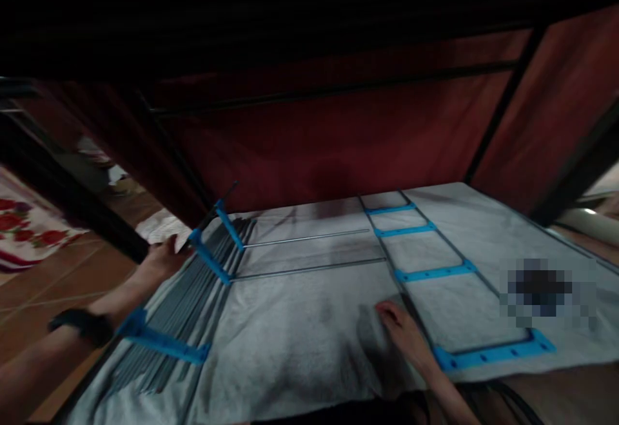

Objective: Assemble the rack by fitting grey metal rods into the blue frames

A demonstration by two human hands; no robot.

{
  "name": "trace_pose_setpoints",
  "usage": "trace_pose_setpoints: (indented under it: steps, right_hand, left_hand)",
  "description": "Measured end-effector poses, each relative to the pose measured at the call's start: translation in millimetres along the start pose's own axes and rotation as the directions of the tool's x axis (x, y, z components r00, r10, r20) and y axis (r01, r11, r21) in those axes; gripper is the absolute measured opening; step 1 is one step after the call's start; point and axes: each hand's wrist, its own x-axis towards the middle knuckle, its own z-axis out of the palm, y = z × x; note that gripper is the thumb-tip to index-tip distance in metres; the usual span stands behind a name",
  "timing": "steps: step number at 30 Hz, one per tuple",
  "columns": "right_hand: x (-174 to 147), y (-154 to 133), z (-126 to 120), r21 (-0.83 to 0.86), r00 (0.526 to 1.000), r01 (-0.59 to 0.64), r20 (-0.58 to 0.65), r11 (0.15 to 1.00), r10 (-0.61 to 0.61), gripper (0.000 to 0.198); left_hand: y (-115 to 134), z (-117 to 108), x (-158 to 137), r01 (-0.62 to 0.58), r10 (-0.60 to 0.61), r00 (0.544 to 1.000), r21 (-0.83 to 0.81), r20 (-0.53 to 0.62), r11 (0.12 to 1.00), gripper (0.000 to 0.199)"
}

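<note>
On the left, my left hand (167,254) is closed around the raised outer rod of a standing rack frame, beside a blue plastic connector (207,257). That frame has blue connectors, including a nearer one (164,342), joining grey metal rods, and it stands tilted up from the sheet. My right hand (399,323) is low over the sheet with its fingers curled, and nothing shows in them. Close by on its right lies a flat ladder-like frame (435,273) with grey side rods and blue crosspieces. Two thin loose-looking rods (309,270) stretch between the two frames.
A bundle of several grey rods (169,309) lies along the left side of the white sheet (290,335). Dark bed posts (505,115) and red curtains (314,141) enclose the far side. Tiled floor (68,270) and floral cloth (33,225) appear at left. A pixelated patch covers something at right.
</note>
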Motion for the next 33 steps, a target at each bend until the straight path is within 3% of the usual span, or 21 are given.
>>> trace_pose_setpoints:
  steps: [3,5,9,12,15,18,20,22,26,29,33]
  right_hand:
    - [9,-9,-14,-0.081,0.995,0.054,-0.078,0.995,-0.06,0.024]
    - [14,-9,-29,-0.167,0.988,0.053,-0.133,0.984,-0.076,0.027]
    - [17,-4,-65,-0.314,0.973,0.053,-0.198,0.948,-0.12,0.032]
    - [14,0,-99,-0.37,0.957,0.027,-0.26,0.929,-0.131,0.033]
    - [7,7,-139,-0.382,0.936,-0.039,-0.338,0.923,-0.1,0.032]
    - [-1,13,-176,-0.245,0.912,-0.128,-0.409,0.961,0.017,0.029]
    - [-5,14,-193,-0.028,0.893,-0.196,-0.418,0.98,0.167,0.027]
    - [-4,12,-203,0.225,0.88,-0.242,-0.359,0.944,0.311,0.024]
    - [21,5,-193,0.623,0.839,-0.241,-0.251,0.744,0.482,0.016]
    - [58,3,-168,0.709,0.804,-0.226,-0.251,0.668,0.539,0.007]
    - [101,5,-138,0.68,0.815,-0.166,-0.313,0.714,0.488,0.02]
  left_hand:
    - [20,17,11,-0.043,0.046,0.999,0.251,-0.003,0.967,0.053]
    - [46,41,11,-0.201,0.184,0.979,0.306,0.083,0.931,0.052]
    - [117,117,-17,-0.527,0.5,0.846,0.153,0.184,0.836,0.052]
    - [159,184,-57,-0.586,0.576,0.797,0.001,0.181,0.81,0.048]
    - [175,241,-104,-0.606,0.614,0.778,-0.1,0.13,0.789,0.046]
    - [170,277,-144,-0.648,0.653,0.757,-0.105,0.019,0.754,0.05]
    - [162,290,-162,-0.665,0.665,0.746,-0.066,-0.028,0.744,0.051]
    - [155,297,-171,-0.653,0.65,0.757,-0.027,-0.061,0.757,0.052]
    - [148,302,-172,-0.65,0.649,0.759,-0.005,-0.051,0.76,0.049]
    - [146,304,-170,-0.644,0.644,0.764,-0.004,-0.037,0.765,0.05]
    - [143,309,-170,-0.653,0.651,0.756,-0.026,-0.062,0.757,0.05]
